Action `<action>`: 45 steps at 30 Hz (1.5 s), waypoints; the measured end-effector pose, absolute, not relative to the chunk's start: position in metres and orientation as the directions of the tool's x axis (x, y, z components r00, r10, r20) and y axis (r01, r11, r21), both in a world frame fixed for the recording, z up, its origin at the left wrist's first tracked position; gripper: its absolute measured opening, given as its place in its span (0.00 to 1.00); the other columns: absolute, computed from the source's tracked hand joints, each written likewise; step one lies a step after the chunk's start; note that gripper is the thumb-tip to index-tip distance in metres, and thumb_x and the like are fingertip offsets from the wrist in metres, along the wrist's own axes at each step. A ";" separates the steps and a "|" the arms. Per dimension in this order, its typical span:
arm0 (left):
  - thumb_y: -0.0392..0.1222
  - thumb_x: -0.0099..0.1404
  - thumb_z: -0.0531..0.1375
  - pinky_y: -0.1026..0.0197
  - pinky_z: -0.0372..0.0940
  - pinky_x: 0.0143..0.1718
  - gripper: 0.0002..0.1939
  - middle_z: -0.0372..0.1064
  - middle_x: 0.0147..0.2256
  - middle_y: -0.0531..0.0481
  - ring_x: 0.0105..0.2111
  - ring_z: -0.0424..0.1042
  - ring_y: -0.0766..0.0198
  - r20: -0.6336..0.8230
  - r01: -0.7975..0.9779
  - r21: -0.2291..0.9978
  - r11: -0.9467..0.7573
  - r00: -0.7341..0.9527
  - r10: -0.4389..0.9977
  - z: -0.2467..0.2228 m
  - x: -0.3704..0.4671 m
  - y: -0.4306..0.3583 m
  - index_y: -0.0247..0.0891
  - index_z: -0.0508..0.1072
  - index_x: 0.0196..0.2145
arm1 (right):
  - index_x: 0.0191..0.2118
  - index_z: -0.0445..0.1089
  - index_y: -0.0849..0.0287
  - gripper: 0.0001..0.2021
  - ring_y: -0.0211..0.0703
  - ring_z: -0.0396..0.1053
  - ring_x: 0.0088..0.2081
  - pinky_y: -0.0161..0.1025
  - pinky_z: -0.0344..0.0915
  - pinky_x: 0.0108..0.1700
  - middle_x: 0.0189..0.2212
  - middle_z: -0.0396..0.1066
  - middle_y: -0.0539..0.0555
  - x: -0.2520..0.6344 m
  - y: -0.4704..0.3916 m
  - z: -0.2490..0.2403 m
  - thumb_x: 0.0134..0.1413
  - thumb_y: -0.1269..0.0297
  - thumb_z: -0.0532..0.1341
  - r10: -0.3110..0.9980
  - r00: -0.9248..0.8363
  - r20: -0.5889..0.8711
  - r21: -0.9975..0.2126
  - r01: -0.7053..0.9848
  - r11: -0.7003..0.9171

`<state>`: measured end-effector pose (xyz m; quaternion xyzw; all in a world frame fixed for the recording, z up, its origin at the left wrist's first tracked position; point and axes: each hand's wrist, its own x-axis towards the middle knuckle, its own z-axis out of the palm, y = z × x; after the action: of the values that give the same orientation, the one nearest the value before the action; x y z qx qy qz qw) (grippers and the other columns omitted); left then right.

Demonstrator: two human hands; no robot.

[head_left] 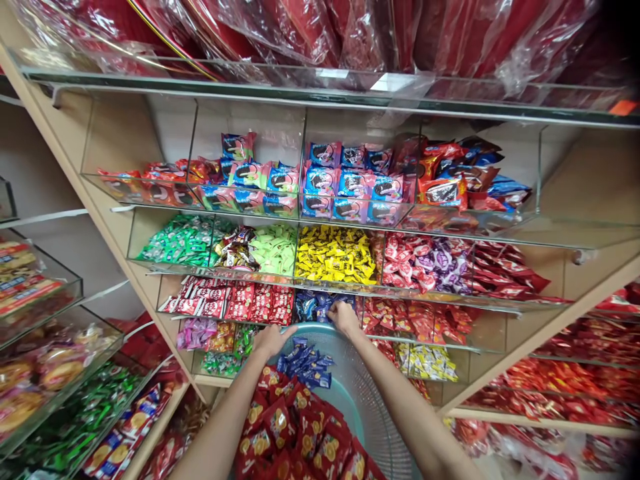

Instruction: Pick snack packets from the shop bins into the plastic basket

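At the near rim of a shelf, my left hand (271, 341) grips the edge of a translucent teal plastic basket (353, 397), its thumb along the rim. My right hand (344, 316) is at the shelf compartment of blue-wrapped candies (315, 307), just past the basket's far rim. Its fingers are curled closed against those candies; whatever is in them is hidden. Inside the basket lie a small heap of dark blue candy packets (306, 363) and a large pile of red packets with orange-slice pictures (310, 433).
Glass-fronted compartments hold yellow candies (335, 257), green candies (177, 241), red packets (260, 303) and blue-pink cookie packs (353, 183). A glass shelf edge (320, 90) crosses above. More stocked shelves stand at left, with bread-like packs (55, 370), and at right, with red packets (575, 373).
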<state>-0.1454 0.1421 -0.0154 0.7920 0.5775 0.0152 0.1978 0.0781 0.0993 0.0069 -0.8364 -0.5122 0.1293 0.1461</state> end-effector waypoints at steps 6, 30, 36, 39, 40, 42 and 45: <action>0.74 0.46 0.33 0.54 0.60 0.33 0.42 0.69 0.34 0.39 0.35 0.68 0.49 -0.195 0.910 0.327 -0.256 0.330 0.924 -0.015 -0.146 0.141 0.36 0.70 0.31 | 0.28 0.69 0.59 0.11 0.45 0.68 0.35 0.34 0.60 0.31 0.32 0.70 0.59 0.072 0.113 -0.005 0.39 0.57 0.60 0.833 0.529 -0.166 -0.377 0.746 -0.549; 0.74 0.46 0.34 0.56 0.59 0.34 0.43 0.69 0.35 0.39 0.35 0.68 0.50 -0.218 0.908 0.340 -0.246 0.331 0.918 -0.008 -0.144 0.139 0.37 0.71 0.33 | 0.27 0.66 0.58 0.09 0.34 0.63 0.24 0.28 0.52 0.26 0.21 0.67 0.49 0.079 0.072 0.018 0.49 0.61 0.52 0.891 0.437 0.122 -0.615 0.738 -0.278; 0.74 0.46 0.34 0.55 0.59 0.35 0.43 0.69 0.35 0.39 0.36 0.68 0.50 -0.219 0.915 0.324 -0.241 0.320 0.922 -0.008 -0.143 0.139 0.37 0.71 0.34 | 0.31 0.63 0.59 0.12 0.35 0.61 0.27 0.30 0.54 0.30 0.24 0.64 0.50 0.069 0.027 0.018 0.54 0.59 0.48 0.938 0.205 0.280 -0.508 0.860 -0.036; 0.74 0.46 0.34 0.55 0.59 0.34 0.43 0.69 0.34 0.39 0.35 0.68 0.50 -0.214 0.910 0.331 -0.250 0.330 0.919 -0.010 -0.143 0.140 0.37 0.70 0.33 | 0.32 0.62 0.58 0.11 0.36 0.62 0.30 0.30 0.55 0.32 0.29 0.65 0.51 0.063 0.009 0.011 0.56 0.62 0.46 0.964 0.035 0.264 -0.402 0.912 0.077; 0.74 0.46 0.34 0.54 0.59 0.34 0.43 0.69 0.34 0.39 0.35 0.68 0.50 -0.214 0.909 0.333 -0.249 0.330 0.919 -0.011 -0.144 0.140 0.37 0.70 0.33 | 0.32 0.62 0.58 0.11 0.36 0.62 0.30 0.31 0.55 0.32 0.29 0.64 0.52 0.062 0.005 0.008 0.56 0.63 0.45 0.968 -0.010 0.250 -0.357 0.929 0.102; 0.74 0.45 0.34 0.54 0.59 0.34 0.43 0.69 0.34 0.38 0.35 0.68 0.49 -0.214 0.910 0.334 -0.247 0.328 0.920 -0.012 -0.144 0.140 0.37 0.70 0.33 | 0.32 0.61 0.58 0.11 0.37 0.62 0.31 0.32 0.54 0.32 0.30 0.64 0.52 0.060 0.002 0.004 0.57 0.64 0.44 0.975 -0.072 0.211 -0.258 0.958 0.126; 0.74 0.45 0.34 0.53 0.59 0.35 0.44 0.69 0.35 0.38 0.36 0.67 0.49 -0.211 0.912 0.332 -0.242 0.322 0.923 -0.013 -0.144 0.140 0.37 0.70 0.33 | 0.31 0.61 0.59 0.12 0.38 0.62 0.32 0.33 0.55 0.32 0.30 0.64 0.52 0.059 0.003 -0.002 0.57 0.64 0.43 0.982 -0.111 0.155 -0.132 0.982 0.132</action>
<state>-0.1442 0.1402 -0.0128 0.7880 0.5820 0.0140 0.2001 0.0594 0.0031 -0.0021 -0.6588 -0.7454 -0.0021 0.1023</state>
